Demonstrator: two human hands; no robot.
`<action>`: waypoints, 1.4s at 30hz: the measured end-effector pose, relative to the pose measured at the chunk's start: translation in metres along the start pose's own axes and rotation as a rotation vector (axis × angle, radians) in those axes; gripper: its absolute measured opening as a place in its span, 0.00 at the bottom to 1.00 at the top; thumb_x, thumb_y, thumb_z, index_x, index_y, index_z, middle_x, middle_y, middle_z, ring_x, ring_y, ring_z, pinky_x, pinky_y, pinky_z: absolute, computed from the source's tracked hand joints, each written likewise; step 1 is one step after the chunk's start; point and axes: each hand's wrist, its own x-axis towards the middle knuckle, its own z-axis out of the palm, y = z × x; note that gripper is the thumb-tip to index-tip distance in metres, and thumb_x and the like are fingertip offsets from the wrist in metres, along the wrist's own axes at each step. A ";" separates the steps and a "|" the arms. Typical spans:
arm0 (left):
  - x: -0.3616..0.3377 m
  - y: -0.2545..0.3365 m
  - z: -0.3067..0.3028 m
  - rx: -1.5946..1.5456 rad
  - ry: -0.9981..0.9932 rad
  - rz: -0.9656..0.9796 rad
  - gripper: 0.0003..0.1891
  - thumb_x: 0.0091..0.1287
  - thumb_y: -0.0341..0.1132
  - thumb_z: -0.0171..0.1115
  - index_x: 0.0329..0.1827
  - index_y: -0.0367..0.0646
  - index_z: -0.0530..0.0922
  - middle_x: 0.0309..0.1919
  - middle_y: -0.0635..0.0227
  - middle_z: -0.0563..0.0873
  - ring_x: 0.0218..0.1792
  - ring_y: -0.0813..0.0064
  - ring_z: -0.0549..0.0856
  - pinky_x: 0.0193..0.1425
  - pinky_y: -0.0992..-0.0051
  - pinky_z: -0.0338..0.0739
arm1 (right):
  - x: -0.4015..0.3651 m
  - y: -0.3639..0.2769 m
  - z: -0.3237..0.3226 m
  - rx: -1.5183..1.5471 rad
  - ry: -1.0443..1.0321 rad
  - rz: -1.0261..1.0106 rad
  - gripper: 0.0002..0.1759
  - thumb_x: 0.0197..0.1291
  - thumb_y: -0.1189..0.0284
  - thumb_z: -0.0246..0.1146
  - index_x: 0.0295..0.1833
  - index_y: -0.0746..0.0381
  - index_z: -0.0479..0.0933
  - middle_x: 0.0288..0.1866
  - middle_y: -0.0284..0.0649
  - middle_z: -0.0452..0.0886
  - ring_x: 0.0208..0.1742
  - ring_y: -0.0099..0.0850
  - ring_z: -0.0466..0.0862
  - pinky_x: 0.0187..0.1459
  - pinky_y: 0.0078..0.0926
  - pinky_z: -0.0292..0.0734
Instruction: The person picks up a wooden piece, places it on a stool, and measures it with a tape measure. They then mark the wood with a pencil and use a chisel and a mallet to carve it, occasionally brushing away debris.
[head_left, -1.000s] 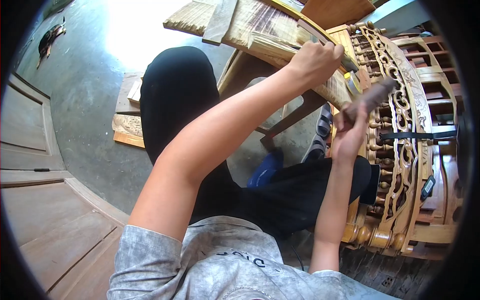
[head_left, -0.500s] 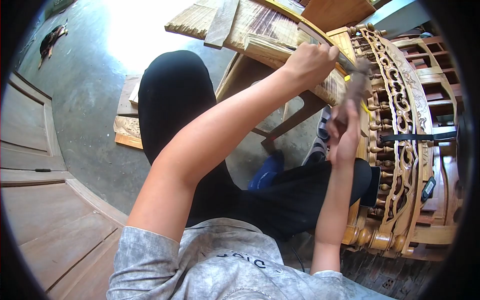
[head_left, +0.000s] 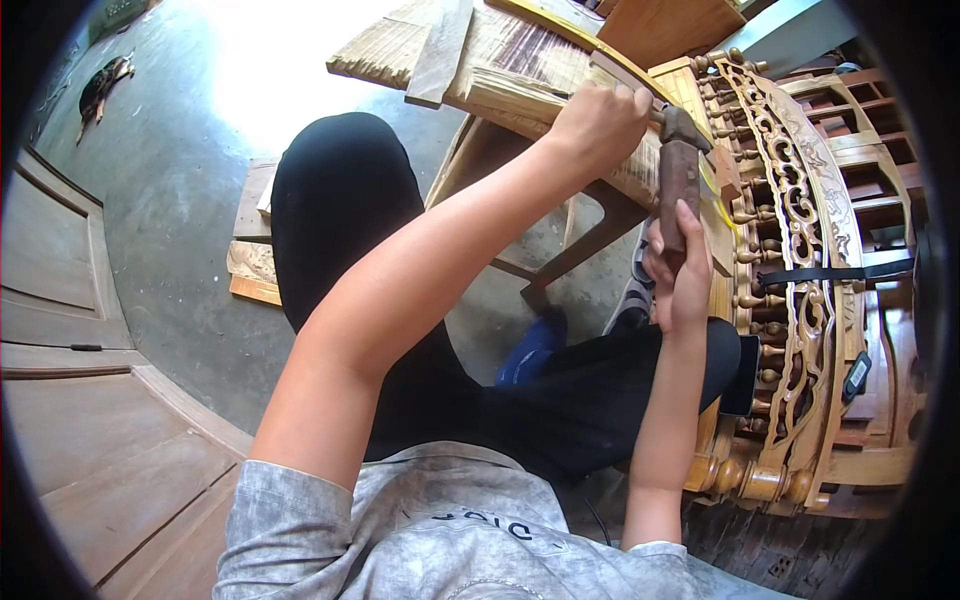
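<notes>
My left hand [head_left: 603, 125] is closed round a tool, probably a chisel, mostly hidden by the fingers; its end points right. In my right hand [head_left: 682, 268] is the dark wooden handle of a hammer [head_left: 684, 130], whose head touches or nearly touches the end of that tool. Beneath my left hand lies a thick wooden board [head_left: 520, 50] with rough edges and dark grain. A small flat wood piece [head_left: 441, 55] rests across the board. A yellow strip [head_left: 550, 12] runs along the board's far edge.
Carved wooden furniture with turned spindles [head_left: 790, 190] stands at the right, with a black strap [head_left: 838, 273] across it. Wood blocks [head_left: 254, 262] lie on the floor at the left, near panelled wood [head_left: 60, 240]. A dark animal [head_left: 102, 90] lies at the upper left.
The blurred hammer has come to the tool end, its head now clear above my right hand. My left hand has shifted slightly left.
</notes>
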 end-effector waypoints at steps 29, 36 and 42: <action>-0.014 0.019 -0.016 -0.206 0.126 0.248 0.14 0.72 0.35 0.62 0.58 0.48 0.77 0.49 0.67 0.85 0.55 0.64 0.88 0.63 0.61 0.80 | -0.001 0.008 -0.007 0.064 0.152 -0.107 0.14 0.76 0.56 0.60 0.46 0.56 0.74 0.27 0.31 0.75 0.19 0.16 0.62 0.21 0.15 0.53; -0.017 0.020 -0.010 -0.197 0.108 0.285 0.16 0.72 0.35 0.62 0.62 0.54 0.76 0.50 0.68 0.85 0.56 0.64 0.87 0.63 0.58 0.80 | -0.006 0.007 0.002 0.066 0.255 -0.200 0.15 0.76 0.56 0.59 0.47 0.57 0.73 0.27 0.32 0.75 0.19 0.16 0.63 0.21 0.14 0.54; -0.018 0.019 -0.010 -0.162 0.137 0.287 0.15 0.72 0.36 0.63 0.59 0.51 0.75 0.47 0.67 0.85 0.52 0.64 0.89 0.60 0.60 0.80 | -0.027 0.013 0.013 -0.039 0.288 -0.373 0.15 0.78 0.58 0.56 0.55 0.58 0.67 0.29 0.34 0.75 0.20 0.16 0.64 0.22 0.14 0.55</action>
